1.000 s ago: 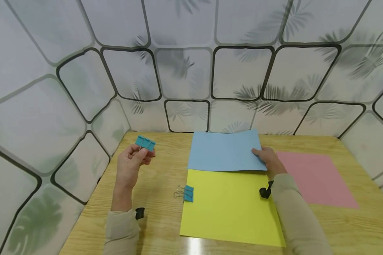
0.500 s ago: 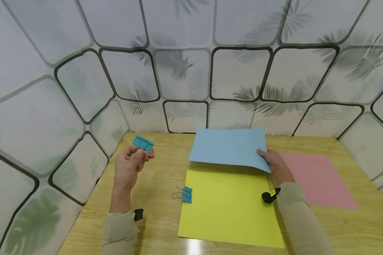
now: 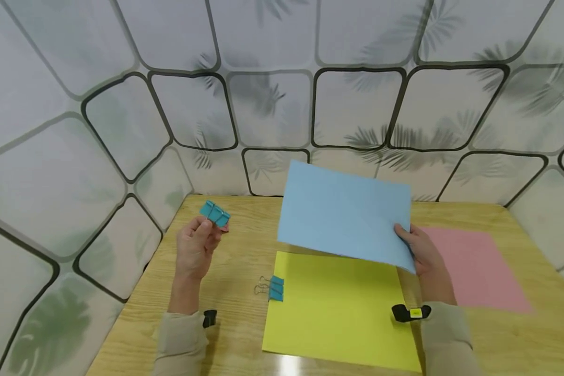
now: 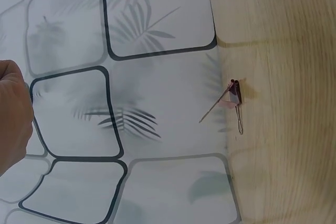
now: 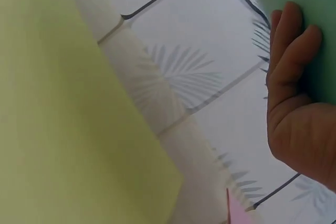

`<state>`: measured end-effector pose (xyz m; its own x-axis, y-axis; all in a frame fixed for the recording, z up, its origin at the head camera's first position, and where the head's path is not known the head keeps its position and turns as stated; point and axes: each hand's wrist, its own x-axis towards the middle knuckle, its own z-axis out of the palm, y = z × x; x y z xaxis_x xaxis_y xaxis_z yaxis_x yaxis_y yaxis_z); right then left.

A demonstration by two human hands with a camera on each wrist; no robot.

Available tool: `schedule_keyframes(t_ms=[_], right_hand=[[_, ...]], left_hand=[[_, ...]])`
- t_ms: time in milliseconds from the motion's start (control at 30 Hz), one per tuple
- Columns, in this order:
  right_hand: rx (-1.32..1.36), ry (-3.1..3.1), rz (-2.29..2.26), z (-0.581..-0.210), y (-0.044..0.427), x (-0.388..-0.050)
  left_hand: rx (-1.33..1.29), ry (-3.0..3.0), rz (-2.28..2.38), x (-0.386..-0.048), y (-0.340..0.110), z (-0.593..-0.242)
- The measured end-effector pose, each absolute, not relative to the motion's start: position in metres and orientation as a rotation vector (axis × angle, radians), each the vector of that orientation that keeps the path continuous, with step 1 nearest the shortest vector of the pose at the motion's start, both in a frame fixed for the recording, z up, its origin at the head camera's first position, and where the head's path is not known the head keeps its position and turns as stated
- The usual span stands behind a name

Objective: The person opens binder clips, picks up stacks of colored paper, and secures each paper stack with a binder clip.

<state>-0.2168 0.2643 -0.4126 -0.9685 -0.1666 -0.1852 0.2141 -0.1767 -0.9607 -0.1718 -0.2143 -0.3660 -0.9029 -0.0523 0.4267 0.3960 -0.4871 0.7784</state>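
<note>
My left hand [image 3: 195, 249] pinches a blue binder clip [image 3: 214, 213] between thumb and fingers, held up over the table's left side. At the right, my right hand [image 3: 423, 250] grips the right edge of a light blue sheet [image 3: 343, 211], thumb on top; in the right wrist view its fingers [image 5: 294, 51] lie against the sheet's underside. The blue sheet is raised and tilted above the far part of a yellow sheet [image 3: 338, 313], which lies flat. A second blue binder clip [image 3: 276, 288] sits on the yellow sheet's left edge, its wire handles pointing left.
A pink sheet [image 3: 474, 271] lies on the wooden table [image 3: 235, 329] at the right. Behind my left hand, a small reddish binder clip [image 4: 234, 94] stands near the table's far edge. A patterned cloth wall [image 3: 272, 104] rises behind and at both sides.
My right hand has lifted the blue sheet off the yellow one, moving it toward the right and tilting it up. The left hand with its clip has barely moved.
</note>
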Motion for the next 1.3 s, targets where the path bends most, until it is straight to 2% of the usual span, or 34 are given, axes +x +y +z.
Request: schedule_keyframes(t_ms=[333,833,1300], right_hand=[[0.065,1.882,-2.262,-0.397,0.283,-0.194],[-0.184,1.669,-2.433,-0.374,0.288,-0.174],[-0.226,1.801,-2.304,-0.373,0.283,-0.172]], left_hand=[[-0.514,-1.484,-2.561,-0.177,-0.207,-0.373],[-0.700,-1.815,-2.494,-0.177,-0.190,-0.377],[-0.541,-2.170,-2.464,-0.174,-0.178,-0.376]])
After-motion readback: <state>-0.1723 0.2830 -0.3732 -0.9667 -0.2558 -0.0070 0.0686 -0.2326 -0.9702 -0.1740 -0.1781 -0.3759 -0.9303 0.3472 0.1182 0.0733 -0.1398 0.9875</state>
